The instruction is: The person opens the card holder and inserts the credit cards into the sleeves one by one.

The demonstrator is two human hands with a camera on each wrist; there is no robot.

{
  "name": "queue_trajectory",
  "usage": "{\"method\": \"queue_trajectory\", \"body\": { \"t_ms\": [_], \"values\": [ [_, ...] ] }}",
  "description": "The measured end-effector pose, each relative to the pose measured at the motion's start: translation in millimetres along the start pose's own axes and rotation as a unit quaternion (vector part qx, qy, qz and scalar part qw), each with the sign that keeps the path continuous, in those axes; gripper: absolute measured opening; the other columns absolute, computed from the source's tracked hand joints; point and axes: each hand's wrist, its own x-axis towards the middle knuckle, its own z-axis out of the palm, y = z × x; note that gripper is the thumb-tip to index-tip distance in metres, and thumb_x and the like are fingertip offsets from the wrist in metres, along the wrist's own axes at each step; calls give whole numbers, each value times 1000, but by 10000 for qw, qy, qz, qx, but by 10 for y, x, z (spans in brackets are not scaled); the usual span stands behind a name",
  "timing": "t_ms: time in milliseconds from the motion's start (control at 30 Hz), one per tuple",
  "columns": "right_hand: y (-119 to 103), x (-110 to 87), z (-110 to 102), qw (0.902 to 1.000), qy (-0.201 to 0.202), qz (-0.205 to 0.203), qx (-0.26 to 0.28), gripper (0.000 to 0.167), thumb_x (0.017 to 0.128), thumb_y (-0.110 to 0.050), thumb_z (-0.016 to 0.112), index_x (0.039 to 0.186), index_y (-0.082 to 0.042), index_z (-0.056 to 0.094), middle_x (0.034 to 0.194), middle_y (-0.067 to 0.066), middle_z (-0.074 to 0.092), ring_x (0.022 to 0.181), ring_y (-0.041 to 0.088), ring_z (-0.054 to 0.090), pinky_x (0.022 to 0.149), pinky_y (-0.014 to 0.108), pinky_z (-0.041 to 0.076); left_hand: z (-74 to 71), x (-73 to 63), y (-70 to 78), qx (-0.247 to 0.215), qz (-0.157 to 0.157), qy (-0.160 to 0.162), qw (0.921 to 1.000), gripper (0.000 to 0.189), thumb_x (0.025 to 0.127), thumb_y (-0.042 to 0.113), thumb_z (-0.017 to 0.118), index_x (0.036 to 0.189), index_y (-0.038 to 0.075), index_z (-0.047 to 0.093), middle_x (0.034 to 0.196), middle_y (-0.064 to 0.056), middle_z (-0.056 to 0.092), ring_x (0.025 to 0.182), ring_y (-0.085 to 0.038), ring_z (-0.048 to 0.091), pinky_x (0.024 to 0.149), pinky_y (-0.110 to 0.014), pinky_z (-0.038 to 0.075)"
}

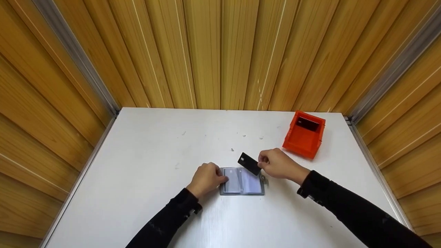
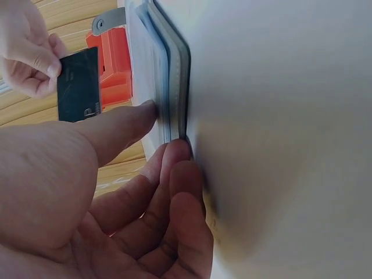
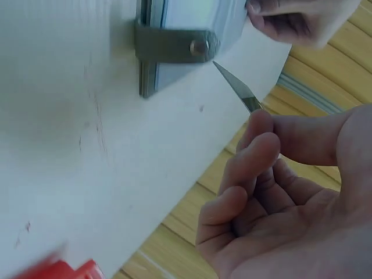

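Black card (image 1: 249,164) ×1: pinched, R hand (image 1: 279,164) grip, nr open card holder (image 1: 250,186) ×1 | L hand (image 1: 205,177) grip: pinching holder's L edge on white surface (image 1: 144,151) | red bin (image 1: 301,139) ×1: far R, w/ 2nd card (image 1: 308,124) inside

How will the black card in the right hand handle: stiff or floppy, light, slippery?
The black card is probably stiff: the right hand pinches only one end, and the rest juts out flat without sagging. It's likely light, looking very thin edge-on in the right wrist view. Its smooth face may be somewhat slippery.
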Motion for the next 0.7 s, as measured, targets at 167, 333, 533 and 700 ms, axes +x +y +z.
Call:
{"method": "queue_trajectory", "body": {
  "t_ms": [167, 333, 533, 700],
  "values": [
    [17, -15, 140, 9995, -229, -169, 147, 14, 98, -8, 71, 85, -12, 72, 72, -4, 63, 68, 12, 55, 62, 28, 46, 1, -2, 3, -10, -44, -52, 10000, 24, 90, 25, 89, 73, 15, 76, 69, 7, 68, 65, -11, 57, 59, -25, 44],
    [43, -18, 225, 9993, -312, -62, 193, 13, 95, -11, 71, 83, -13, 71, 70, -6, 61, 66, 10, 55, 59, 26, 46, 6, 2, 6, 30, -48, -50, 10000, 24, 91, 26, 88, 73, 15, 77, 70, 7, 69, 66, -11, 57, 60, -26, 44],
    [52, -17, 271, 9995, -257, 134, 113, 15, 90, -12, 68, 76, -15, 70, 69, -7, 58, 67, 12, 53, 60, 27, 42, -8, -6, 16, 63, -1, 1, 10000, 25, 90, 26, 89, 73, 14, 76, 70, 6, 68, 65, -11, 56, 59, -26, 44],
    [30, -34, 294, 9987, -451, 216, 90, 18, 89, -10, 65, 73, -15, 70, 67, -7, 57, 65, 12, 52, 59, 26, 40, -8, 2, 7, 80, 5, -2, 10000, 25, 90, 28, 89, 73, 15, 76, 71, 6, 70, 66, -11, 57, 61, -27, 46]
  ]
}}
